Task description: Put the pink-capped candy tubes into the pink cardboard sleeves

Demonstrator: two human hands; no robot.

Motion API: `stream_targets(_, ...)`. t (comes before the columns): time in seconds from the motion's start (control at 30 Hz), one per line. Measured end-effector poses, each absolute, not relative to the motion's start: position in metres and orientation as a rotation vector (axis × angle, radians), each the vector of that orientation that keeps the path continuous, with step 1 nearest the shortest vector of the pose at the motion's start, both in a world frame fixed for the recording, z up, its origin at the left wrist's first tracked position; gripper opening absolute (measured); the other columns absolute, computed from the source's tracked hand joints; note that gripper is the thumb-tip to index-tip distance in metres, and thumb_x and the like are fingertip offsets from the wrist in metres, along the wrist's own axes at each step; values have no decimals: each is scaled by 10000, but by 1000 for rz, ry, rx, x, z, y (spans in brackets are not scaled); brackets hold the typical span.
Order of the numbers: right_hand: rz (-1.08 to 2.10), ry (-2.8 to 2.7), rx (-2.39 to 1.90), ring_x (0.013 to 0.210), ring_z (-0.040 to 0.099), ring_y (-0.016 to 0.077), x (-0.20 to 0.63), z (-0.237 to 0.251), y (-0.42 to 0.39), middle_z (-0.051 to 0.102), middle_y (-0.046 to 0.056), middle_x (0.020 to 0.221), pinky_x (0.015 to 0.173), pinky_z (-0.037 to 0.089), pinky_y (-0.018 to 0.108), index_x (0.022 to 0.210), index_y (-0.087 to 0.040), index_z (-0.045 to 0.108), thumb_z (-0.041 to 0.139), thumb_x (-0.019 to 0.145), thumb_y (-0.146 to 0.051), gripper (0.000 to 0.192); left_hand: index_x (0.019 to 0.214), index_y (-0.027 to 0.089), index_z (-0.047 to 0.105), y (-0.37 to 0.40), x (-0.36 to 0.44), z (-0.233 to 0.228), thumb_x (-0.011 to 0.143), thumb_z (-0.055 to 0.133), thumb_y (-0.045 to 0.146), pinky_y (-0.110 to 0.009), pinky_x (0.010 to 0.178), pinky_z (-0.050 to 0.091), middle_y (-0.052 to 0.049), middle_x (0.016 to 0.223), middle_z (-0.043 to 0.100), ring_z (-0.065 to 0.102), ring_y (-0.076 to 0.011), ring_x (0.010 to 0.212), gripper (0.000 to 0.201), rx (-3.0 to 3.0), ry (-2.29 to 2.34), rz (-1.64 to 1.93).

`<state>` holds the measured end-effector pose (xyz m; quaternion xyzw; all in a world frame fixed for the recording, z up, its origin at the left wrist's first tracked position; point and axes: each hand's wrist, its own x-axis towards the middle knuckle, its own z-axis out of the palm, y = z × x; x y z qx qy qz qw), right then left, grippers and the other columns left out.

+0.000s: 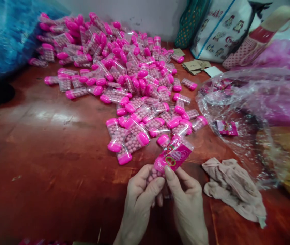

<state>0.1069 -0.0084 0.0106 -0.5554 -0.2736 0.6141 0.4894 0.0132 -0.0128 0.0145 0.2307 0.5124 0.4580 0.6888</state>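
Note:
Near the front of the table, my left hand (141, 194) grips a small clear candy box (153, 175) filled with round pink candies. My right hand (185, 194) pinches a glossy pink printed label sleeve (177, 153) between thumb and fingers, at the upper end of that box. The two thumbs nearly meet. How far the sleeve goes over the box, I cannot tell. Just beyond my hands spreads a large heap of similar boxes (134, 139) with bright pink caps, lying every which way.
A crumpled cloth (234, 190) lies to the right. Behind it, a clear plastic bag (247, 153) has a pink label packet (226, 128) by it. Cardboard pieces (196, 66), a printed bag (221, 30) and a thermos-like bottle (259, 41) are at the back; a blue bag (9, 37) is left.

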Motion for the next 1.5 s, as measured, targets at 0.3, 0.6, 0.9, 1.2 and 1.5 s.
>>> stream_targets(0.3,1427,-712,-1499,487,575,98,122,11,-1,672,0,575,449,475,162,665,-151,692,747,704,-343,204,809,173,615,-10,5,20,823,576,266,-195,485,360,39,579,488,430,-83,497,102,894,1189,831)
stream_targets(0.6,1490,-782,-1485,486,542,79,115,18,-3,637,-18,631,456,469,160,819,-178,690,697,755,-356,190,851,174,562,-10,11,12,861,526,302,-182,462,316,46,613,475,414,-68,512,133,691,1169,947)
stream_targets(0.9,1470,-772,-1434,408,459,54,106,11,-7,578,-21,647,355,414,159,935,-194,705,640,816,-357,212,1083,207,460,-12,19,12,886,502,297,-162,394,297,75,592,438,369,-48,432,221,492,1120,1130)
stream_targets(1.2,1449,-677,-1394,516,554,100,119,8,-3,638,-2,643,472,469,186,909,-167,679,645,813,-353,212,876,170,525,-9,16,11,855,553,287,-157,401,305,40,584,536,400,-40,431,122,596,1114,1023)
stream_targets(1.5,1470,-676,-1465,572,614,122,129,4,2,699,-3,655,548,508,199,748,-170,689,758,698,-305,160,837,184,489,-6,10,12,818,587,231,-182,455,343,68,595,485,417,-55,466,110,756,1126,860)
